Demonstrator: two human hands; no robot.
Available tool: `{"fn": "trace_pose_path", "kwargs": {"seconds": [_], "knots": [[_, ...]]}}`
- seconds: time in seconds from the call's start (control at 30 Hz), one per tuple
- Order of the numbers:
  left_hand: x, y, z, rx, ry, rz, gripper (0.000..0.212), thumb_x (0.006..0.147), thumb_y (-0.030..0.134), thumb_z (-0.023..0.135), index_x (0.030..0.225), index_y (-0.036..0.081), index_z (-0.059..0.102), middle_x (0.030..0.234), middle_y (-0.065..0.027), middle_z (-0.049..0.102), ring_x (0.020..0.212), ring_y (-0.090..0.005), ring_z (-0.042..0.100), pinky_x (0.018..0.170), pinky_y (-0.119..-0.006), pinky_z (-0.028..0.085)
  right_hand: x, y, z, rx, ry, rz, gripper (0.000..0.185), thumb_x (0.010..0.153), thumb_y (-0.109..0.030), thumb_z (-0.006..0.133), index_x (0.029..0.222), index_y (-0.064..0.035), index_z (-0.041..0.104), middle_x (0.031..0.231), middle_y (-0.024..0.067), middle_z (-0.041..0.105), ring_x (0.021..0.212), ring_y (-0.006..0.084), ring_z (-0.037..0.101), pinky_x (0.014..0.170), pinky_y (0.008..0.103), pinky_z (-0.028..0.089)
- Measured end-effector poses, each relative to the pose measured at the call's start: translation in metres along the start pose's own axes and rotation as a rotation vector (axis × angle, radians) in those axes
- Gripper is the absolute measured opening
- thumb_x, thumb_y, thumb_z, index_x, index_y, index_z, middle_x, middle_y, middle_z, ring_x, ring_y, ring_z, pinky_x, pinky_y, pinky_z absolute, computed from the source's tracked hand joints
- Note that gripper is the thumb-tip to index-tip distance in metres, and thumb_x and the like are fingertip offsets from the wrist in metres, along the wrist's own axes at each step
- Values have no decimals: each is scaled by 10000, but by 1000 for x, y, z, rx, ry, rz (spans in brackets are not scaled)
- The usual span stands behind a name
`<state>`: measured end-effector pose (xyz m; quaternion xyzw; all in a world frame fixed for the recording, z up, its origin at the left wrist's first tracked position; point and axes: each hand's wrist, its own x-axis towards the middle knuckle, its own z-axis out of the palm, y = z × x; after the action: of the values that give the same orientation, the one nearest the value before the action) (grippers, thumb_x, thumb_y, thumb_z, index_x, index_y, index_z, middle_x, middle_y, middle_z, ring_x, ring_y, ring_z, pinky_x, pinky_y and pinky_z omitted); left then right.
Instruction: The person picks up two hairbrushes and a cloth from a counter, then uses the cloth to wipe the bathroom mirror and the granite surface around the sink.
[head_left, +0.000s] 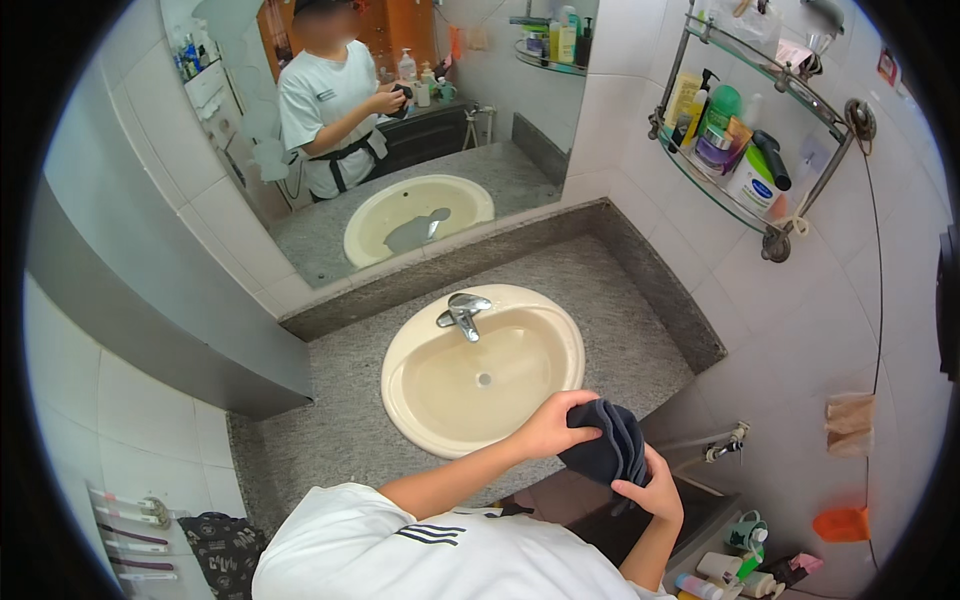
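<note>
A folded dark grey cloth (600, 446) is held between both my hands, past the right front edge of the washbasin. My left hand (559, 427) grips its upper left side, thumb across the front. On the lower right, my right hand (652, 484) pinches the cloth between thumb and fingers. Several layered folds and edges of it face up. The cream oval washbasin (405, 367) is set into the counter to the left of the cloth. Its chrome single-lever tap (465, 315) stands at the back rim. I cannot tell whether the basin holds water.
Grey stone countertop (330, 420) surrounds the basin. Behind it hangs a mirror (442, 135) showing my reflection. A glass corner shelf (720, 180) holds several bottles. Toothbrushes (135, 532) hang at lower left. At lower right are a wall valve (724, 446) and several bottles (701, 585).
</note>
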<state>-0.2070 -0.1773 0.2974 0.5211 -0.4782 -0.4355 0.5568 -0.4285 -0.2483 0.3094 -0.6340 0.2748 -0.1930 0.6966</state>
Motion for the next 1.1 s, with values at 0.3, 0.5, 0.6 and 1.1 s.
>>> {"fn": "trace_pose_path", "kwargs": {"seconds": [0.3, 0.5, 0.6, 1.1], "knots": [[-35, 37, -42, -209, -17, -149, 302, 738, 29, 745, 1019, 0, 637, 944, -48, 667, 903, -117, 596, 839, -280, 466, 46, 98, 2, 854, -182, 188, 814, 874, -669, 407, 1167, 78, 543, 1199, 166, 594, 1089, 213, 578, 955, 354, 448], [-43, 31, -78, 134, 300, 11, 246, 735, 66, 715, 956, -10, 641, 903, -91, 646, 858, -166, 607, 811, -302, 472, 102, 49, 118, 1169, -290, 236, 584, 957, -450, 413, 1316, 7, 471, 1294, 204, 530, 1161, 310, 541, 1039, 397, 406], [-57, 17, -109, 500, 574, 31, 244, 744, 73, 704, 955, -28, 633, 918, -136, 652, 874, -279, 630, 808, -347, 481, 117, 55, 119, 1309, -345, 382, 595, 951, -471, 404, 1306, 0, 482, 1279, 189, 545, 1153, 288, 549, 1031, 400, 414], [-238, 52, -340, 1611, 1828, 17, 828, 844, 216, 641, 1458, -26, 140, 1495, -250, 134, 1393, -397, 159, 1112, -499, 182, 316, -49, 165, 988, -398, -88, 628, 953, -480, 357, 1329, 17, 431, 1312, 164, 509, 1147, 277, 541, 1017, 411, 409]]}}
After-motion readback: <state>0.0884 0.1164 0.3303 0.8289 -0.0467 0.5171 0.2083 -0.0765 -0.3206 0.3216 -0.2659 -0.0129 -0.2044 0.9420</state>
